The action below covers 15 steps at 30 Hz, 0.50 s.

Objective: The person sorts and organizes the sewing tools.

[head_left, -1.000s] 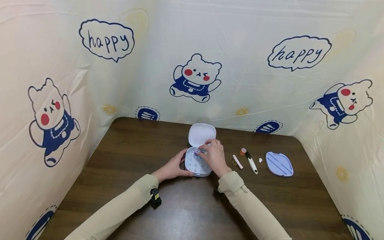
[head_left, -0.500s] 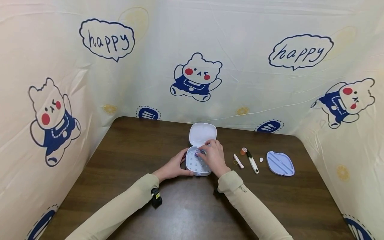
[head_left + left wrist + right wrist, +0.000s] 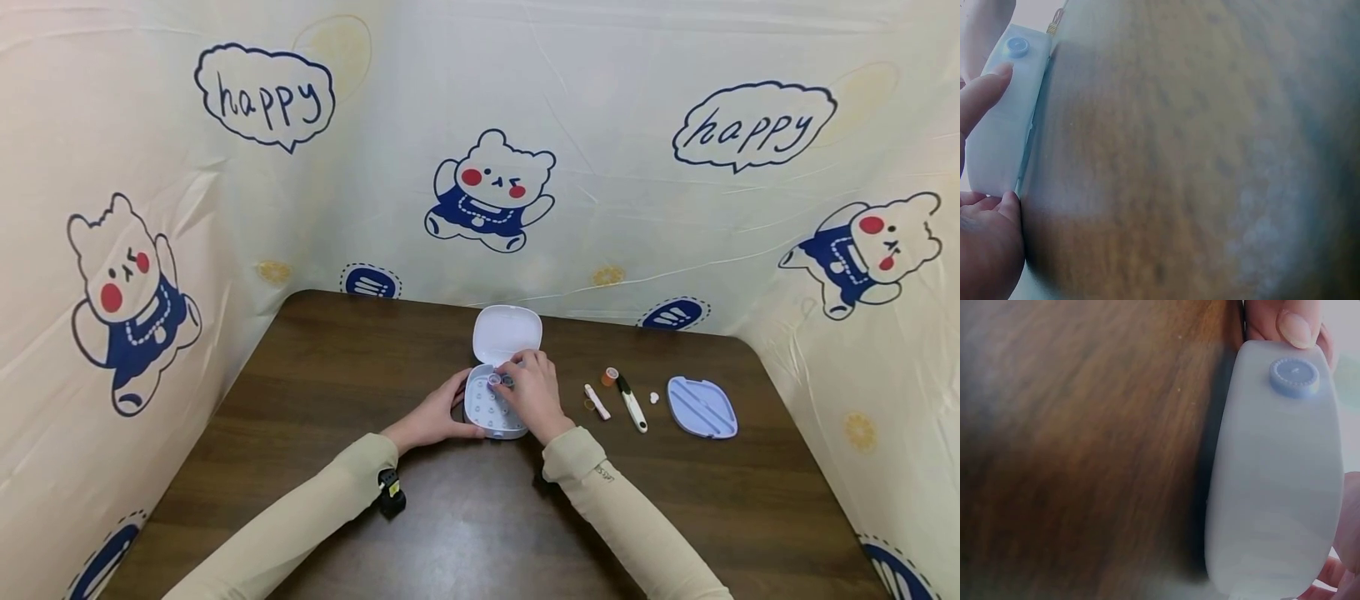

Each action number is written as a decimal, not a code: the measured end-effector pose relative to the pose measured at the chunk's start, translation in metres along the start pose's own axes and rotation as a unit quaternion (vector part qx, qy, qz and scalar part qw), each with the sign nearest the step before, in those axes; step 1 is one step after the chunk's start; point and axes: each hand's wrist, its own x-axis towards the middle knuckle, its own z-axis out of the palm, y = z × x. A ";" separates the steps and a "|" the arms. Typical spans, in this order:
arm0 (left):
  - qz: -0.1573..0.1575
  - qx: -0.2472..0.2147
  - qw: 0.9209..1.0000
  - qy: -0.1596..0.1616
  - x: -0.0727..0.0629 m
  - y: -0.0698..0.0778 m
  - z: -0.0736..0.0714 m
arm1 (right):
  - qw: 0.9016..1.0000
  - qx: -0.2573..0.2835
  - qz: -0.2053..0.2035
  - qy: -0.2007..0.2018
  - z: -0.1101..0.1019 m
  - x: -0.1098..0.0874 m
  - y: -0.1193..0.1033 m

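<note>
A pale blue sewing box point(image 3: 496, 423) stands on the table with its lid point(image 3: 507, 333) raised behind it. Small pegs cover its floor. My left hand point(image 3: 435, 417) grips the box by its left side; in the left wrist view the thumb point(image 3: 988, 94) lies on the front wall by a round blue button point(image 3: 1017, 47). Inside the box, my right hand point(image 3: 534, 393) pinches a small purple thread spool point(image 3: 493, 380) among the back pegs. A darker spool point(image 3: 507, 381) sits right beside it, partly behind the fingers. The right wrist view shows the box front point(image 3: 1275, 481), not the spool.
Right of the box lie a pale pink stick point(image 3: 597, 402), an orange thread spool point(image 3: 610, 377), a black-and-white slim tool point(image 3: 632, 404) and a tiny white piece point(image 3: 654, 398). Farther right is a lavender tray insert point(image 3: 702, 407). Printed cloth point(image 3: 360, 208) hangs along the table's back and sides.
The purple spool has turned slightly between the right fingers, and the darker spool beside it shows more clearly. Both hands stay almost in place; the view shifts a little.
</note>
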 end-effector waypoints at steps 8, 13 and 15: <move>-0.004 -0.003 1.000 -0.003 0.001 -0.001 -0.001 | 1.000 -0.003 0.005 -0.006 -0.002 0.000 -0.002; -0.002 -0.003 1.000 -0.003 0.001 -0.002 -0.001 | 1.000 -0.003 0.002 -0.005 -0.003 0.000 -0.003; -0.002 -0.002 1.000 -0.003 0.001 -0.001 -0.001 | 1.000 -0.003 0.004 -0.007 -0.003 0.000 -0.003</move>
